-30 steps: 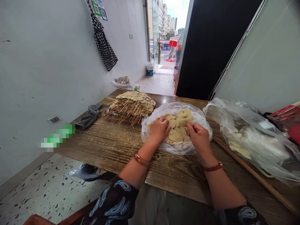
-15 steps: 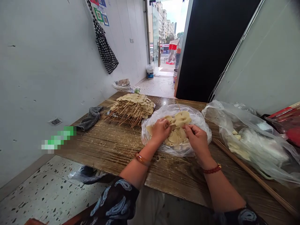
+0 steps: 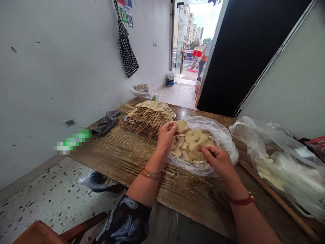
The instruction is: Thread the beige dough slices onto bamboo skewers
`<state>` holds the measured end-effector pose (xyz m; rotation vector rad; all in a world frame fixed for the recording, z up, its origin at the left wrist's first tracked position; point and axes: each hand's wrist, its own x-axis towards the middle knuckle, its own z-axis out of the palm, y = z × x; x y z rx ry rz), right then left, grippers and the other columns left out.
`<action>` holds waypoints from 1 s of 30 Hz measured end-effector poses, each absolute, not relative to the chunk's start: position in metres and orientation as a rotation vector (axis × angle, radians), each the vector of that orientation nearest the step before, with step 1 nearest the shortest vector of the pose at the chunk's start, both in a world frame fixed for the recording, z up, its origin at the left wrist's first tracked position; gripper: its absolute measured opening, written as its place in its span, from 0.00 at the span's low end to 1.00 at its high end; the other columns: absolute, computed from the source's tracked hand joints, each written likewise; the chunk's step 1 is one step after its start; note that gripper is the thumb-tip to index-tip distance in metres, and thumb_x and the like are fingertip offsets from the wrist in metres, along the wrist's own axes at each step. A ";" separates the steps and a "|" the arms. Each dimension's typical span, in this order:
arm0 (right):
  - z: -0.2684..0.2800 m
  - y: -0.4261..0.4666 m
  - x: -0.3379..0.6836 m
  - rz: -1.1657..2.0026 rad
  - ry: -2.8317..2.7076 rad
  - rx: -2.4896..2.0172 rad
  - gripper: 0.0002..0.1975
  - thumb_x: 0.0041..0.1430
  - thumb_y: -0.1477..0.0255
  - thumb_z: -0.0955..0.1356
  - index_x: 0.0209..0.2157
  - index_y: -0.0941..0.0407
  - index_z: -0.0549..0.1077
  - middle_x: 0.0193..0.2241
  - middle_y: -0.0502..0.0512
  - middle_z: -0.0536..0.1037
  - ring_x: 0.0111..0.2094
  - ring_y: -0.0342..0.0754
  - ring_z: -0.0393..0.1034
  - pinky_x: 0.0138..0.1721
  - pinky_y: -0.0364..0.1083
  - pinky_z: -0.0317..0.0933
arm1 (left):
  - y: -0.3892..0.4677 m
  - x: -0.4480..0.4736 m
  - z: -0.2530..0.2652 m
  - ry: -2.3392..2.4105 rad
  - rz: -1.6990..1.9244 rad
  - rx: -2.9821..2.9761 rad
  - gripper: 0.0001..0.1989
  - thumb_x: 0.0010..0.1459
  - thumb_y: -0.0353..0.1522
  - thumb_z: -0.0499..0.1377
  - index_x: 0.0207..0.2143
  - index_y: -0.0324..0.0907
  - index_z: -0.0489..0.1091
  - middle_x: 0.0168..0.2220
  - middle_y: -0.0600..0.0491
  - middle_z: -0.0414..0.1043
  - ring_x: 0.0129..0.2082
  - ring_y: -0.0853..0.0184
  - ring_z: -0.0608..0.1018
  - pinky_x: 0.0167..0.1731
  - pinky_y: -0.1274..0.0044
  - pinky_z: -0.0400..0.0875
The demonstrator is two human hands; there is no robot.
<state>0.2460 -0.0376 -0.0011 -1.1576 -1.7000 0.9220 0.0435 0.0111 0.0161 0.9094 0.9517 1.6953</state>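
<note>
My left hand [image 3: 166, 135] is raised at the left side of the slice pile, pinching one thin, pale round slice [image 3: 181, 126] between thumb and fingers. Closed too, my right hand [image 3: 215, 156] grips a skewer with pale slices [image 3: 196, 140] threaded on it. Its stick is mostly hidden by the slices and fingers. Beneath both hands, many loose slices [image 3: 186, 154] lie in an opened clear plastic bag [image 3: 227, 149] on the wooden table.
Beyond my left hand is a heap of finished-looking skewers [image 3: 154, 113], sticks pointing toward me. A grey cloth [image 3: 108, 122] lies at the table's left edge. On the right are bare sticks [image 3: 276, 193] and another plastic bag [image 3: 286, 166] with pale pieces inside.
My left hand has lifted up and to the left from the pile, bringing out a slice. My right hand keeps its grip, slightly lower. The whole view has shifted a little.
</note>
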 end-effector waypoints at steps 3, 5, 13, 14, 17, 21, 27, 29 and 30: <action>0.000 -0.040 0.244 0.898 -1.862 -1.169 0.16 0.58 0.61 0.64 0.29 0.58 0.77 0.16 0.48 0.66 0.19 0.42 0.58 0.21 0.41 0.52 | 0.015 0.035 0.014 0.979 1.763 0.849 0.16 0.41 0.36 0.66 0.33 0.38 0.71 0.28 0.54 0.74 0.27 0.72 0.73 0.28 0.79 0.71; -0.001 -0.041 0.244 0.864 -1.931 -1.182 0.16 0.59 0.61 0.64 0.29 0.57 0.77 0.16 0.48 0.67 0.19 0.42 0.59 0.21 0.41 0.51 | 0.017 0.032 0.012 1.000 1.795 0.828 0.16 0.41 0.36 0.65 0.33 0.38 0.71 0.29 0.54 0.74 0.27 0.72 0.73 0.28 0.79 0.71; -0.007 -0.038 0.245 0.820 -1.970 -1.238 0.18 0.59 0.60 0.64 0.31 0.58 0.78 0.17 0.49 0.69 0.20 0.43 0.61 0.22 0.41 0.52 | 0.018 0.029 0.011 1.027 1.827 0.852 0.14 0.42 0.36 0.64 0.32 0.38 0.71 0.27 0.55 0.72 0.26 0.72 0.72 0.26 0.79 0.69; -0.007 -0.038 0.245 0.817 -1.967 -1.241 0.18 0.59 0.60 0.64 0.31 0.58 0.78 0.17 0.49 0.69 0.20 0.43 0.61 0.22 0.41 0.52 | 0.017 0.030 0.012 1.033 1.832 0.857 0.13 0.42 0.36 0.63 0.32 0.38 0.70 0.27 0.55 0.72 0.26 0.72 0.71 0.26 0.79 0.69; -0.006 -0.038 0.245 0.802 -1.961 -1.252 0.17 0.58 0.61 0.64 0.30 0.58 0.78 0.17 0.49 0.70 0.20 0.44 0.62 0.22 0.42 0.53 | 0.017 0.030 0.013 1.051 1.842 0.866 0.12 0.43 0.36 0.62 0.31 0.39 0.70 0.27 0.54 0.72 0.26 0.72 0.71 0.27 0.79 0.68; -0.006 -0.037 0.245 0.771 -1.969 -1.270 0.16 0.58 0.61 0.64 0.30 0.57 0.78 0.17 0.48 0.70 0.20 0.44 0.63 0.22 0.42 0.53 | 0.015 0.031 0.014 1.067 1.833 0.913 0.11 0.45 0.35 0.61 0.31 0.39 0.71 0.26 0.55 0.71 0.26 0.73 0.70 0.29 0.79 0.67; -0.008 -0.036 0.247 0.760 -2.002 -1.235 0.16 0.59 0.62 0.64 0.29 0.57 0.77 0.17 0.48 0.70 0.20 0.44 0.62 0.22 0.41 0.53 | 0.016 0.032 0.012 1.169 1.842 1.085 0.08 0.47 0.32 0.60 0.31 0.39 0.73 0.27 0.55 0.71 0.26 0.73 0.69 0.28 0.81 0.64; -0.009 -0.035 0.248 0.760 -2.008 -1.235 0.16 0.59 0.62 0.64 0.29 0.57 0.77 0.17 0.48 0.70 0.20 0.44 0.62 0.22 0.41 0.53 | 0.017 0.033 0.011 1.196 1.853 1.136 0.08 0.47 0.31 0.59 0.32 0.39 0.73 0.28 0.55 0.72 0.28 0.72 0.71 0.30 0.80 0.65; -0.009 -0.035 0.248 0.765 -2.006 -1.237 0.16 0.59 0.62 0.64 0.29 0.57 0.77 0.18 0.49 0.70 0.21 0.44 0.62 0.22 0.41 0.53 | 0.017 0.034 0.011 1.201 1.862 1.156 0.07 0.47 0.30 0.60 0.31 0.39 0.73 0.29 0.54 0.73 0.29 0.71 0.72 0.31 0.80 0.66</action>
